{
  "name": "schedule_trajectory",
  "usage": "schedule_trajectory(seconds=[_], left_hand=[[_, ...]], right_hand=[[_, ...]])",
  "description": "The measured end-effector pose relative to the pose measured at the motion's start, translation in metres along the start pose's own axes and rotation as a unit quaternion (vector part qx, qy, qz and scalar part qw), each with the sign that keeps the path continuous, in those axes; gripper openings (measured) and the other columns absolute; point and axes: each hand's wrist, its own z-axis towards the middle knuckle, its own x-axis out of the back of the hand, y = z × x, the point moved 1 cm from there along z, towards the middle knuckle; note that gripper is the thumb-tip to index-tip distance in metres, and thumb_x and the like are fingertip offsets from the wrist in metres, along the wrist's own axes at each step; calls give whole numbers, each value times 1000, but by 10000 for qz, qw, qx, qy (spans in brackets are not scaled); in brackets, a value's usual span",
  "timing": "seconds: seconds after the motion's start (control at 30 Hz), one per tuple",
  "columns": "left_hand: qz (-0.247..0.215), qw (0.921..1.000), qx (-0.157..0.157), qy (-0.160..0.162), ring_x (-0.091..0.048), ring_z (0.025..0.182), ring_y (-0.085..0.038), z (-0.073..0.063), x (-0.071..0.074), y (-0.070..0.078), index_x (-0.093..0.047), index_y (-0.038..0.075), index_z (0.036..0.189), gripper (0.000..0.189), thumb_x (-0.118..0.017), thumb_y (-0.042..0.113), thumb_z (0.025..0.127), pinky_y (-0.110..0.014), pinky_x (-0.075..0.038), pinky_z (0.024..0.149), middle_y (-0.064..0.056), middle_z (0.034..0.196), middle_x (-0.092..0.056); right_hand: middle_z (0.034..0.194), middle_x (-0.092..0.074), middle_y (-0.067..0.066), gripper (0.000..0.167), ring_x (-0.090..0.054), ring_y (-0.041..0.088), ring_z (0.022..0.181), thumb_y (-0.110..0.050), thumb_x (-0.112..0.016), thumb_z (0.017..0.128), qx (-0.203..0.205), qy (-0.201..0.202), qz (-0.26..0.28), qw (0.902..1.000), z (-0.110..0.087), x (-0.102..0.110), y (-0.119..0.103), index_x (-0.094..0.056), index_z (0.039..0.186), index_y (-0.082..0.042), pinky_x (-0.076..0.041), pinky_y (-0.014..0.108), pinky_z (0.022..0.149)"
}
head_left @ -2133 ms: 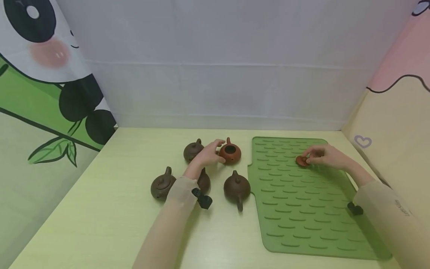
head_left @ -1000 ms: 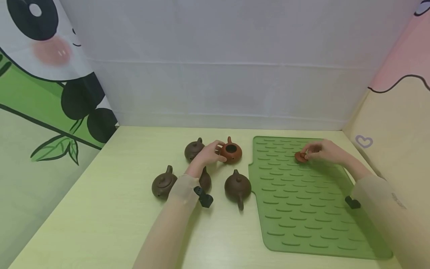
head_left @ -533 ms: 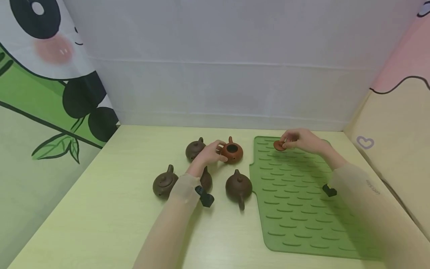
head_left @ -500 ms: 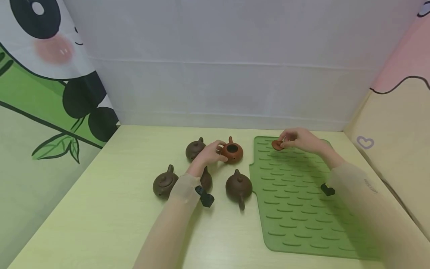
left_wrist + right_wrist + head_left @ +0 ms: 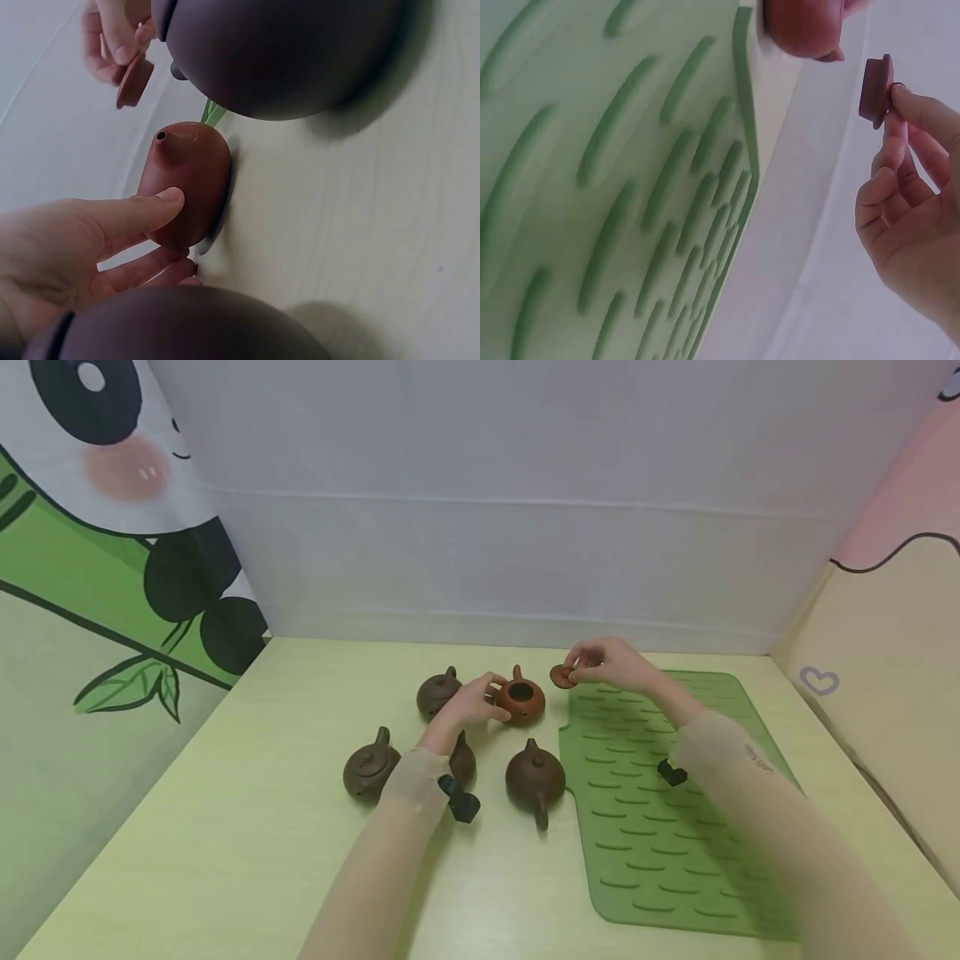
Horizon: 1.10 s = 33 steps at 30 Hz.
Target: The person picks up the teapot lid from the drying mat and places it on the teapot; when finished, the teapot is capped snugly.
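A reddish-brown clay teapot (image 5: 521,702) stands lidless on the table, its round dark opening facing up. My left hand (image 5: 476,700) holds its left side; in the left wrist view the thumb (image 5: 171,196) presses near the spout and the other fingers reach behind. My right hand (image 5: 611,662) pinches the matching teapot lid (image 5: 562,677) by its knob. The lid is in the air just right of the teapot, over the mat's far left corner. In the right wrist view the lid (image 5: 876,91) is tilted on edge, apart from the teapot.
Dark brown lidded teapots stand around: one at the back left (image 5: 437,695), one at the front left (image 5: 371,770), one partly hidden under my left wrist (image 5: 463,762), one in front (image 5: 536,777). A green ridged mat (image 5: 622,860) lies on the right of the table (image 5: 225,827).
My right hand has lifted the lid from over the mat's middle and carried it left, close to the reddish-brown teapot. My left hand has stayed on the teapot.
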Motion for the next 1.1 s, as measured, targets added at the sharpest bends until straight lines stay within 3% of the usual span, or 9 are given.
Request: schedule_trajectory(seconds=[0.2, 0.37, 0.5, 0.77, 0.93, 1.1], left_hand=[[3, 10000, -6, 23, -49, 136, -34, -1, 0, 1, -43, 11, 145, 60, -69, 11, 91, -48, -40, 112, -19, 142, -55], [-37, 10000, 7, 11, -49, 135, -34, -1, 1, 0, -43, 10, 144, 59, -69, 11, 91, -48, -40, 112, -19, 141, -56], [-36, 10000, -22, -25, -50, 135, -34, 0, 1, -1, -43, 10, 145, 60, -69, 11, 91, -47, -41, 112, -19, 141, -55], [-2, 10000, 6, -3, -49, 136, -33, 0, 1, -1, -43, 10, 144, 59, -69, 12, 91, -47, -41, 112, -18, 142, -55], [-48, 10000, 26, -16, -49, 136, -34, -2, 1, 0, -43, 10, 144, 59, -69, 11, 91, -47, -41, 112, -18, 143, -54], [-70, 10000, 27, 3, -49, 136, -34, -3, 1, 1, -43, 10, 144, 59, -69, 11, 91, -48, -41, 112, -19, 143, -54]], right_hand=[[92, -70, 14, 15, -63, 34, 90, -19, -69, 93, 48, -21, 34, 10000, 17, -14, -12, -70, 107, -15, -47, 32, 73], [93, -70, 18, 16, -63, 40, 92, -19, -69, 93, 13, -55, 297, 9995, 27, -28, -18, -70, 107, -14, -48, 32, 73], [94, -70, 21, 16, -63, 42, 91, -18, -70, 92, 0, -32, 455, 9990, 32, -38, -20, -71, 106, -11, -52, 38, 74], [88, -71, 11, 16, -63, 42, 89, -17, -70, 91, -175, -10, 625, 9979, 35, -51, -21, -71, 105, -10, -54, 52, 81], [93, -72, 11, 17, -64, 36, 89, -17, -70, 92, -258, -102, 572, 9980, 34, -54, -22, -72, 106, -9, -54, 49, 81], [96, -72, 11, 17, -64, 22, 88, -18, -70, 92, -262, -206, 380, 9987, 36, -56, -22, -72, 107, -10, -52, 35, 77]])
